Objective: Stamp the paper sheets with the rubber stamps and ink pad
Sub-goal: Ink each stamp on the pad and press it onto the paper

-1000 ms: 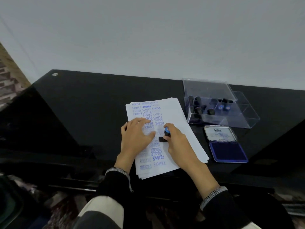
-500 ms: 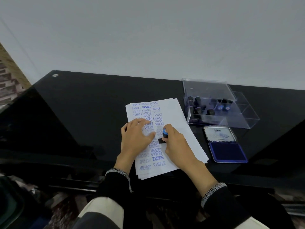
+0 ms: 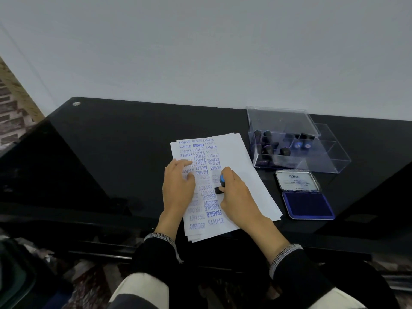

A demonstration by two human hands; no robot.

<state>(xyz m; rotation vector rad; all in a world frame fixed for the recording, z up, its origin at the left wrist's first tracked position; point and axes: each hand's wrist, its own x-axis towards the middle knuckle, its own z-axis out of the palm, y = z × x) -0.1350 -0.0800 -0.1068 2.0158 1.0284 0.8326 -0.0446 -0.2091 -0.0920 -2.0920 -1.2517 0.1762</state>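
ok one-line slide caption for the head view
Right hand presses a stamp on the paper while left hand steadies it.

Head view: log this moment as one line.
left hand: flat on paper stack | right hand: pressing blue-topped stamp on top sheet | ink pad: open
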